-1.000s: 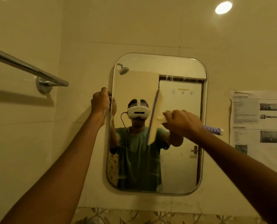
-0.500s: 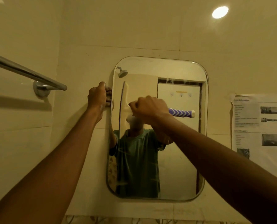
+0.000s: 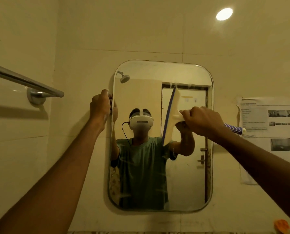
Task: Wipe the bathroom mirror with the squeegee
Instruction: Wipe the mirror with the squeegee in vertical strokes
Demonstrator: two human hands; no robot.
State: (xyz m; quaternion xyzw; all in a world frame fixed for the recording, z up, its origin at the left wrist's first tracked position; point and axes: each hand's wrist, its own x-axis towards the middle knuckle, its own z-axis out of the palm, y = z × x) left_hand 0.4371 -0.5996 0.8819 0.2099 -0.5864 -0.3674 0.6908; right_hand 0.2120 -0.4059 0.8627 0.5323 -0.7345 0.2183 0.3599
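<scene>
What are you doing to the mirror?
A person is wiping the mirror with a squeegee. The right hand grips its handle and holds the blade nearly upright against the right half of the glass. The left hand holds the mirror's left edge. Some streaks show on the lower glass.

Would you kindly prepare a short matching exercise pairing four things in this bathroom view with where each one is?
1. squeegee
2. left hand
3. towel rail
4. paper notice

a. on the wall right of the mirror
b. gripping the mirror's left edge
c. on the wall left of the mirror
d. held by the right hand, against the glass

Pairs: 1-d, 2-b, 3-c, 4-a
</scene>
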